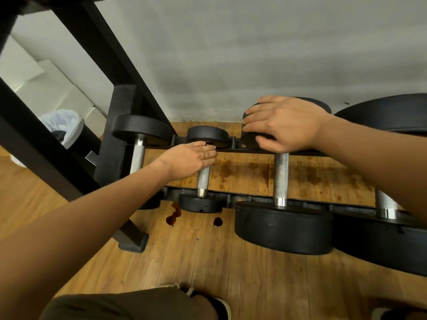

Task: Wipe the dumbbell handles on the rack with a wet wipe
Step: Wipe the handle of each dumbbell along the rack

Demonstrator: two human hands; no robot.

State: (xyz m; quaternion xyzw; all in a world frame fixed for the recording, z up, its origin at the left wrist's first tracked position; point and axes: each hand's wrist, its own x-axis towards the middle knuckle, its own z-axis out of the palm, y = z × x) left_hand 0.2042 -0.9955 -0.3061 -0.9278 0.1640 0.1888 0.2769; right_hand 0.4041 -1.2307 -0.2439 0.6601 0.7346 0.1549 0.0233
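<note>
Several black dumbbells with knurled steel handles lie across the low black rack. My left hand lies flat over the far end of the small dumbbell's handle, fingers straight and pointing right, a ring on one finger. My right hand clasps the far head of the medium dumbbell, fingers over its top and thumb on its front, above that dumbbell's handle. No wet wipe shows in either hand; the palms are hidden.
Another dumbbell handle sits at the left and a larger one at the right. Black frame posts rise on the left. A lined bin stands behind them. Dark red spots mark the wooden floor. A grey wall is close behind.
</note>
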